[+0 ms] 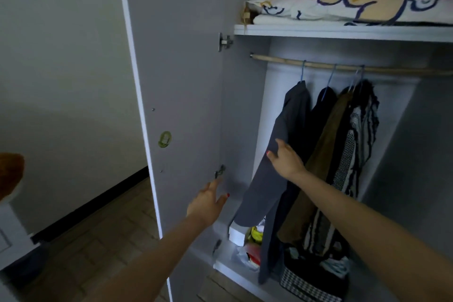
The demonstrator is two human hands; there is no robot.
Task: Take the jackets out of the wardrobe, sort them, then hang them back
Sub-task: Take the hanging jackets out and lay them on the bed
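The wardrobe stands open, and several jackets hang on blue hangers from a wooden rail (282, 59). From the left they are a grey-blue jacket (277, 144), a black one (321, 115), a brown one (318, 169) and a black-and-white patterned one (358, 140). My right hand (285, 158) lies flat on the grey-blue jacket's sleeve, fingers spread, pushing it leftward. My left hand (208, 201) reaches with open fingers toward the lower hinge (220, 171) of the open door, holding nothing.
The open door (181, 105) stands at the left. A shelf (343, 32) above the rail holds folded bedding (355, 5). On the wardrobe floor lie a white box (236, 234), bags and a houndstooth basket (306, 284). Wood flooring (98, 228) lies at lower left.
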